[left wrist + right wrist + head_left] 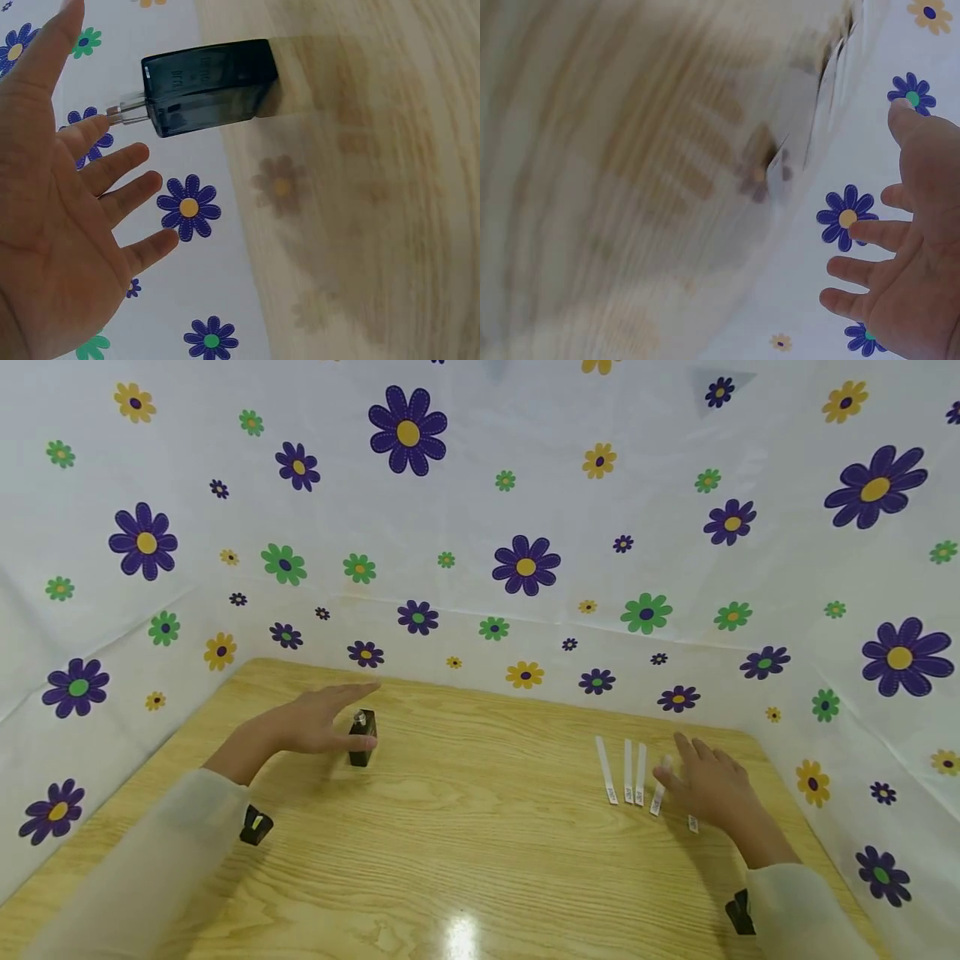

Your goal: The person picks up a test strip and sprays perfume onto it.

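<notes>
A small dark glass bottle (362,742) with a silver spray top stands upright on the wooden table (480,827), left of centre. My left hand (339,720) is open right beside it with spread fingers. In the left wrist view the bottle (210,86) is close to my fingertips (142,154), and no finger curls round it. Several white paper strips (628,770) lie side by side at the right. My right hand (697,772) hovers open over the rightmost strips and hides part of them. The right wrist view is blurred and shows my open right hand (900,277) and the strips (832,97).
A white cloth with purple, green and yellow flowers (525,564) walls in the table at the back and on both sides. Pale sleeves cover both forearms, with a black wrist device (255,825) on each. Bare wood lies between the bottle and the strips.
</notes>
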Tool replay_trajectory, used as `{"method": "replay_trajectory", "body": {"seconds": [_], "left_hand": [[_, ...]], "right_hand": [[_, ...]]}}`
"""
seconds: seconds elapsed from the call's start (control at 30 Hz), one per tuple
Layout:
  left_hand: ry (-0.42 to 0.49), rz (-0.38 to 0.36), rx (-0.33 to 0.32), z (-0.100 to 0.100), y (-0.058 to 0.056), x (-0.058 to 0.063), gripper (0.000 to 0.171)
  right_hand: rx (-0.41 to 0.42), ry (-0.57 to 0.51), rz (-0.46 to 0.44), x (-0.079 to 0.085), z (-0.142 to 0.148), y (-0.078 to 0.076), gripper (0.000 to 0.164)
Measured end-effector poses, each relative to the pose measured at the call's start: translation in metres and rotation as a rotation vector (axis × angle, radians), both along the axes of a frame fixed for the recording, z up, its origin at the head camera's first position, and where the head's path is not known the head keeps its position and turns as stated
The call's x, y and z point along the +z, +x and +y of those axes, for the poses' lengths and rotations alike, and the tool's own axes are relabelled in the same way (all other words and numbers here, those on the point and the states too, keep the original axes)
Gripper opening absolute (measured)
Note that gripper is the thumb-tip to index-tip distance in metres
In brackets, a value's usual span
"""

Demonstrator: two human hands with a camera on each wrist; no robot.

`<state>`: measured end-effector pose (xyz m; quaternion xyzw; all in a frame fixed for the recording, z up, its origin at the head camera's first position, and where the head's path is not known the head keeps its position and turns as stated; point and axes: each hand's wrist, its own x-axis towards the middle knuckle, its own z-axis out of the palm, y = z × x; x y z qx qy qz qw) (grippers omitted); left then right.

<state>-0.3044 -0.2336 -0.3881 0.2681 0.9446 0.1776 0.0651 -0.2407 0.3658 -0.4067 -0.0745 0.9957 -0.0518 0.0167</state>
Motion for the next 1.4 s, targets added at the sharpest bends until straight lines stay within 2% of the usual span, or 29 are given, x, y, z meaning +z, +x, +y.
{"method": "replay_trajectory", "body": {"seconds": [0.33, 0.5, 0.7, 0.93, 1.17, 1.4], "left_hand": [[0.1, -0.11, -0.044, -0.005, -0.005, -0.014, 0.109], [0.093, -0.135, -0.038, -0.009, -0.007, -0.019, 0.111], [0.101, -0.163, -0.036, -0.011, -0.01, -0.021, 0.107], [0.106, -0.169, -0.041, -0.012, -0.01, -0.016, 0.104], [0.102, -0.175, -0.031, -0.013, -0.011, -0.017, 0.102], [0.091, -0.188, -0.022, -0.012, -0.015, -0.018, 0.101]], "right_hand": [[0.025, 0.016, -0.011, -0.011, 0.035, 0.019, 0.082], [0.043, -0.003, -0.021, -0.011, 0.038, 0.026, 0.079], [0.044, 0.024, 0.005, -0.015, 0.037, 0.034, 0.08], [0.051, -0.126, 0.035, -0.024, 0.034, 0.041, 0.079], [0.027, -0.243, 0.024, -0.024, 0.029, 0.04, 0.078], [-0.063, -0.323, -0.083, -0.017, 0.036, 0.039, 0.075]]}}
